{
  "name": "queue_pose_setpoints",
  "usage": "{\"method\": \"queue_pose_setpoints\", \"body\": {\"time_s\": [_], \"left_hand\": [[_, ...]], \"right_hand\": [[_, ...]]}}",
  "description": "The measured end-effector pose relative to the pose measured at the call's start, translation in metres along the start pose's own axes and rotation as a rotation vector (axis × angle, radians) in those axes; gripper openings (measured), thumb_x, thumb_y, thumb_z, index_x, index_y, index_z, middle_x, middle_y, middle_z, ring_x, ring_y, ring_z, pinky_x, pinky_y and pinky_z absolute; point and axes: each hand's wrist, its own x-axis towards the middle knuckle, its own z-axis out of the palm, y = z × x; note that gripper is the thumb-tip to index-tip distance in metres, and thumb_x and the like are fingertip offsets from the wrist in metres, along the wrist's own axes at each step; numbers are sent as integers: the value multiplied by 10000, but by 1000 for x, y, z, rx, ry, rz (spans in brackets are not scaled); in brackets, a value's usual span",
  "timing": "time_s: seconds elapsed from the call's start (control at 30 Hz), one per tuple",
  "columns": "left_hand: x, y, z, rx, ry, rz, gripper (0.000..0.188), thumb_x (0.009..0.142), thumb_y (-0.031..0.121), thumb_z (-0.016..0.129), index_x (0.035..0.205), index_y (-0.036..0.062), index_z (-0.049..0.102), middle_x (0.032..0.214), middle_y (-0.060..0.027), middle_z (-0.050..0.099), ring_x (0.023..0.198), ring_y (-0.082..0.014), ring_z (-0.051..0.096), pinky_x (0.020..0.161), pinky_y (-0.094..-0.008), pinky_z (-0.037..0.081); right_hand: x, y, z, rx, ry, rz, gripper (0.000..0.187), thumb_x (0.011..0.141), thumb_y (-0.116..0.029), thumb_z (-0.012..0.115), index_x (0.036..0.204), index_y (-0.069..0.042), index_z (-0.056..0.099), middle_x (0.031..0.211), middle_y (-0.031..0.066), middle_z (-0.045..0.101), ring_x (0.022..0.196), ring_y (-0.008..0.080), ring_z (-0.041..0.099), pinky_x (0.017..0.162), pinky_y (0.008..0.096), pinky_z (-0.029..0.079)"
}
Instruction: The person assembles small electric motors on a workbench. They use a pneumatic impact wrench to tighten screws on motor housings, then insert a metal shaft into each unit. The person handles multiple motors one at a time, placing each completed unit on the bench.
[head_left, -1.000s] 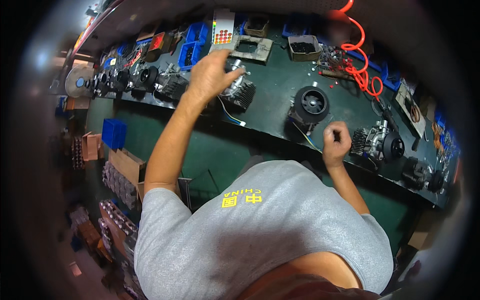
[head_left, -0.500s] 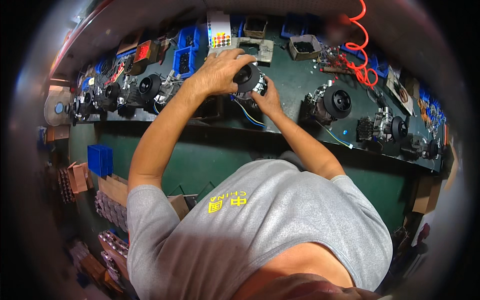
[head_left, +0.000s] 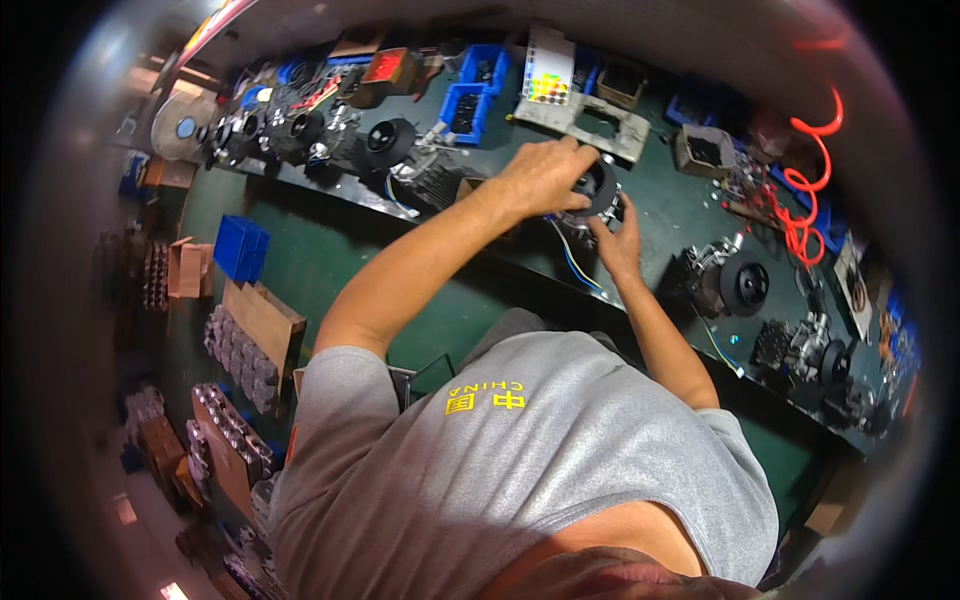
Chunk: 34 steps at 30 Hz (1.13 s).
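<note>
On the bench in front of me stands a small engine unit with a black round fan wheel (head_left: 597, 186) on its near face. My left hand (head_left: 545, 178) curls over the wheel's left and upper rim, thumb at the front and fingers behind. At the unit's right side, my right hand (head_left: 621, 243) holds the silvery metal part below the wheel with thumb and fingers. Blue, yellow and white wires (head_left: 575, 258) hang from the unit toward the bench edge. The unit's back is hidden by the wheel and my hands.
Similar engines stand along the bench, one to the right (head_left: 745, 285) and several to the left (head_left: 388, 143). Behind are blue bins (head_left: 465, 113), a pale plate with a cutout (head_left: 630, 137) and a box of black parts (head_left: 704, 152). A red coiled hose (head_left: 812, 182) hangs at right.
The whole view has swung and tilted, so the bench now slopes down to the right. Both hands stay on the same engine unit, with little change in their grip.
</note>
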Motion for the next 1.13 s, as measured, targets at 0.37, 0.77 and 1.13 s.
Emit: {"method": "queue_pose_setpoints", "body": {"time_s": [0.37,0.77,1.13], "left_hand": [[-127,-230,-73,169,148,-252,629,851,387,768,1348,45,588,1398,-224,577,1229,-397,599,1010,-470,504],[-118,-315,-69,140,-63,-157,616,798,504,779,1158,29,624,1073,-236,671,995,-421,685,876,-515,555],[-117,-336,-88,155,-146,-111,521,825,400,751,1242,119,616,1334,-164,600,1278,-310,561,948,-439,551]], "right_hand": [[-69,-122,34,315,33,-130,134,947,-47,670,1062,20,649,985,63,669,893,132,645,817,276,522],[11,-100,350,185,-122,111,757,809,-221,833,1413,63,474,1263,261,627,1203,322,611,1045,381,468],[12,-80,353,114,-156,56,820,821,-156,835,1504,-34,399,1344,217,619,1231,266,608,1075,359,456]]}}
